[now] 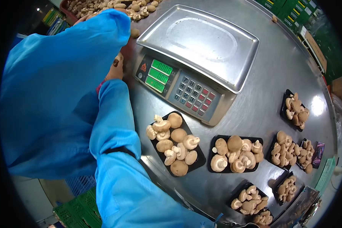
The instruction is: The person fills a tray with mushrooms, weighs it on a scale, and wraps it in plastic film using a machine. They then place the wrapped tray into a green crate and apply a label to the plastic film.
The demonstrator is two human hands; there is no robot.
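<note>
My right hand (pixel 115 71) is at the left edge of the steel table, partly hidden behind the blue left sleeve. Its fingers are closed on what looks like a mushroom (pixel 119 58). Most of my left hand (pixel 97 15) is covered by its own sleeve, beside the heap of mushrooms (pixel 98 5) at the top; its fingers do not show. Close to the right hand stands a digital scale (pixel 193 87) with lit green displays and a bare metal pan (pixel 201 41). A single mushroom (pixel 135 33) lies left of the pan.
Below the scale sit a black tray (pixel 195 164) of mushrooms and a second black tray (pixel 237 137) of them. Several more filled trays stand at the right, near a small dark box (pixel 318 155). Green crates (pixel 79 209) are on the floor and more crates (pixel 292 11) stand top right.
</note>
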